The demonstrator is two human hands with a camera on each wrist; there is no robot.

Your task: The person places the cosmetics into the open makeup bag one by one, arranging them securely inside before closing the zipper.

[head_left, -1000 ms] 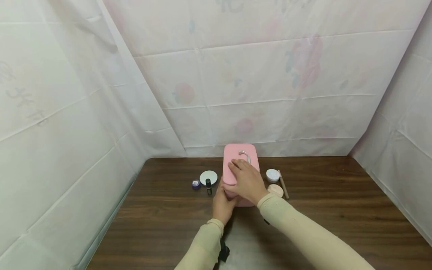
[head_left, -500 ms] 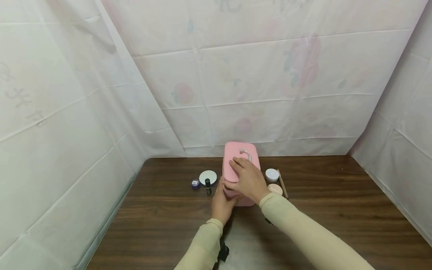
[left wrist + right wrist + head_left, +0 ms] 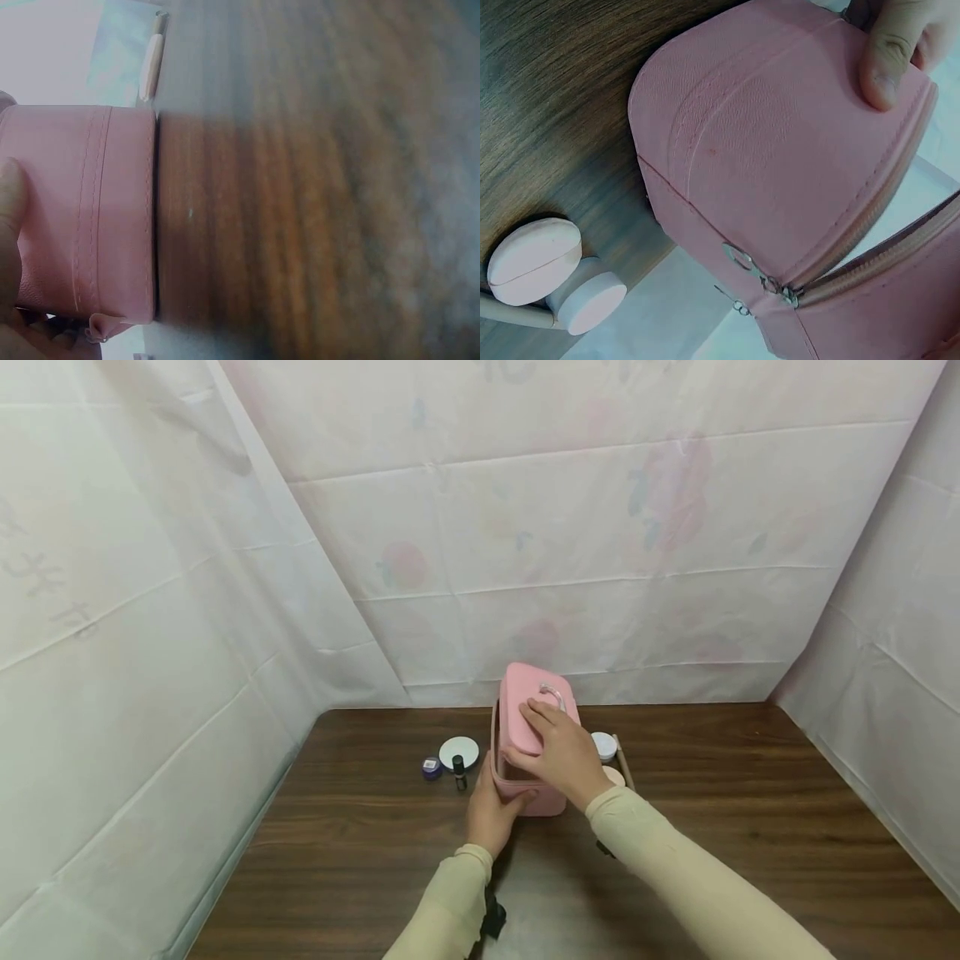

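A pink zip case (image 3: 534,800) stands at the back middle of the brown table (image 3: 712,793). My right hand (image 3: 558,756) grips the front edge of its lid (image 3: 519,710), fingers on top near the silver handle (image 3: 553,694). The lid is tilted up, with a gap at the front. In the right wrist view my thumb (image 3: 889,60) presses the lid (image 3: 772,157), and the zipper pulls (image 3: 761,281) hang at the parted seam. My left hand (image 3: 491,810) holds the case's lower body from the front; in the left wrist view its thumb (image 3: 9,217) lies on the case (image 3: 82,217).
Left of the case stand a purple jar (image 3: 431,767), a white round disc (image 3: 459,752) and a small dark bottle (image 3: 458,772). To its right are a white jar (image 3: 603,746), a pink compact (image 3: 532,259) and a thin stick (image 3: 624,762). White sheets wall in the table.
The lid has swung up at the front, from flat on the case to tilted open. My right hand rose with it; my left hand stayed on the body.
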